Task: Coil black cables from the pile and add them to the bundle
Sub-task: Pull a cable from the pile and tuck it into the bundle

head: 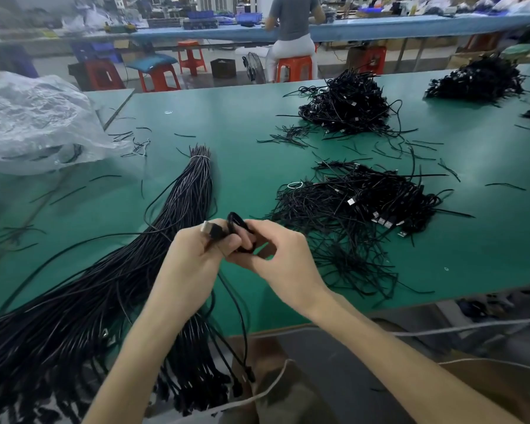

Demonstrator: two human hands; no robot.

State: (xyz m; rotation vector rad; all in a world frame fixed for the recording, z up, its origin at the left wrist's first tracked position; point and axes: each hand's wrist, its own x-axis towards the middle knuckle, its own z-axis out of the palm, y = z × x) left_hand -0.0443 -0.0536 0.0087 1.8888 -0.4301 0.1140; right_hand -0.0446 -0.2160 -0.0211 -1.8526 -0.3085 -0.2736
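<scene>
Bare forearms (153, 332) reach in from 5 and 7 o'clock and meet mid-view, above the near edge of a green surface (242, 127). Largest on it is a sheaf (104, 301) of long straight black cables. It runs from 8 o'clock, under the left forearm, up to a pale tie at about 12 o'clock of the hands, and its near ends spill over the surface edge at 6 o'clock. A crumpled clear plastic bag (34, 117) sits at 10 o'clock. A heap (364, 209) of coiled black cables with silver plugs lies just beside the hands at 2 to 3 o'clock. A second heap (349, 105) stands well apart at 1 o'clock, with a third heap (478, 81) farther right. Short black offcuts (288, 137) lie scattered between them. Beyond the surface at 12 o'clock a person (291, 19) sits, back turned, on an orange stool (294, 68).

The left hand (196, 255) has its fingers curled round one cable (237, 223), whose plug (207, 228) juts out past the thumb toward 11 o'clock. The right hand (282, 255), touching the left, pinches a small loop of the same cable between thumb and curled fingers. The cable's loose length drops from between the hands toward 6 o'clock, past the surface edge.
</scene>
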